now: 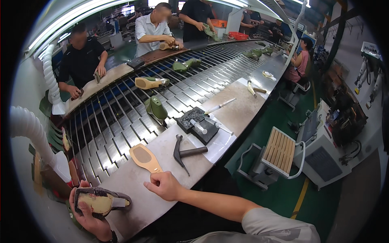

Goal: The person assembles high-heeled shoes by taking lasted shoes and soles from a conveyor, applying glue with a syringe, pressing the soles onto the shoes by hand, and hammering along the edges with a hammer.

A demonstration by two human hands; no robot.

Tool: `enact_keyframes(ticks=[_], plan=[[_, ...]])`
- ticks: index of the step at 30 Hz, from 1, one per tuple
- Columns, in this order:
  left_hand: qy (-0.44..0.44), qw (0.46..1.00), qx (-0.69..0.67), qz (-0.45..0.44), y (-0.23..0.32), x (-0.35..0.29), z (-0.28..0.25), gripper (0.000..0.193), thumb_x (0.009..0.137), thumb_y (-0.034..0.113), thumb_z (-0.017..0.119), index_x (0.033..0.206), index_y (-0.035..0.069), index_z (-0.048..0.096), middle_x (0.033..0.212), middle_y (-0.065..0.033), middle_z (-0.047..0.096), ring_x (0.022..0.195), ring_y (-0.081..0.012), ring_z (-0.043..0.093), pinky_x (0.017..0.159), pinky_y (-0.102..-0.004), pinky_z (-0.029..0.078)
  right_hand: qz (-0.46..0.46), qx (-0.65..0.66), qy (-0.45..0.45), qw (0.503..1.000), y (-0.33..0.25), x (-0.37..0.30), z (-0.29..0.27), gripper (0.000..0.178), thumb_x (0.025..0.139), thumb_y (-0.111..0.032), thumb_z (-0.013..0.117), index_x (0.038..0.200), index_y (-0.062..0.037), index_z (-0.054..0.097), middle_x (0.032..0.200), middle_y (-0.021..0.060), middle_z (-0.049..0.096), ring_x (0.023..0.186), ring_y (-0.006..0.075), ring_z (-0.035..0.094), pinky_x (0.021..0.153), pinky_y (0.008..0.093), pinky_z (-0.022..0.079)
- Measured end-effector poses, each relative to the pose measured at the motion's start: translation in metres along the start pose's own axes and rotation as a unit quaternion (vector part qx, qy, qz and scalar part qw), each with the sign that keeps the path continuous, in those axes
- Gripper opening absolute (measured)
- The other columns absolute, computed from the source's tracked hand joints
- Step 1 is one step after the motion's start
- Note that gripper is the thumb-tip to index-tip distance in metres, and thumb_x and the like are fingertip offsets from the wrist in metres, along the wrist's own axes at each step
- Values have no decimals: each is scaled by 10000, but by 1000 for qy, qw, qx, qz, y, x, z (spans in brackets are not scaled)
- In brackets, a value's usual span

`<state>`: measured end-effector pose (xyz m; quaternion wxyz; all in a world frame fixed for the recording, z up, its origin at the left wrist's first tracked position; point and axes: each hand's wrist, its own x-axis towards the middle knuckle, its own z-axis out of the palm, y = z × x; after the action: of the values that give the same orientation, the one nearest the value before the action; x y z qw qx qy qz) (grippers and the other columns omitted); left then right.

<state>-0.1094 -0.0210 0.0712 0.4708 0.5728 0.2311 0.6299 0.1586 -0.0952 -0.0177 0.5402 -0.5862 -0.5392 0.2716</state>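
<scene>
My left hand [87, 214] grips a dark shoe upper [117, 201] stretched over a last, turned bottom up so its yellowish underside shows. The fingers wrap its far side and the thumb lies across the bottom. My right hand [165, 186] is closed like a fist over the near edge of the bench, thumb toward the left. What it holds, if anything, is hidden. Right beyond its knuckles lies a tan shoe sole [144, 157] with a brown patch; I cannot tell whether they touch. To the right of the sole rests a shoemaker's hammer [190, 152] with a dark handle.
Beyond the bench [194, 168], a slatted metal conveyor [125, 133] carries green lasted shoes [156, 108]. Syringe-like tubes [198, 126] lie on a black block [207, 135]. Farther right is another hammer [252, 89]. White hoses [32, 129] hang at left; co-workers [152, 32] stand opposite.
</scene>
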Motion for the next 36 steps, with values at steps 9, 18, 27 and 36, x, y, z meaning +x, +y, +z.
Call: enact_keyframes(ticks=[9,18,27,36], plan=[[-80,983,-100,-134,-17,22,15,471,1099,247,564,1478,-2,437,1395,-264,610,1307,-332,614,1134,-444,483,-157,-261,66,950,19,-34,-31,233,926,-159,753,1055,-15,623,1453,273,529,1267,427,582,1052,390,468],[-29,973,-195,-117,-29,7,-2,454,1108,256,547,1479,14,448,1411,-268,598,1324,-338,604,1131,-455,490,281,364,20,888,-10,-180,-75,511,1046,-133,627,1497,-22,416,1424,221,592,1233,317,671,1008,415,564],[-153,965,-166,-134,-22,21,55,532,1021,189,653,1479,-3,463,1364,-314,625,1279,-377,637,1085,-490,544,267,385,17,883,-12,-127,-47,278,1048,-112,630,1249,80,646,1058,204,756,889,261,772,800,387,650],[-204,950,-187,-143,-3,6,59,380,1034,139,650,1364,-21,550,1306,-306,673,1230,-394,684,1039,-502,578,94,341,-145,924,-105,-74,-17,276,1070,-155,619,1132,97,710,960,172,778,795,188,753,702,309,622]])
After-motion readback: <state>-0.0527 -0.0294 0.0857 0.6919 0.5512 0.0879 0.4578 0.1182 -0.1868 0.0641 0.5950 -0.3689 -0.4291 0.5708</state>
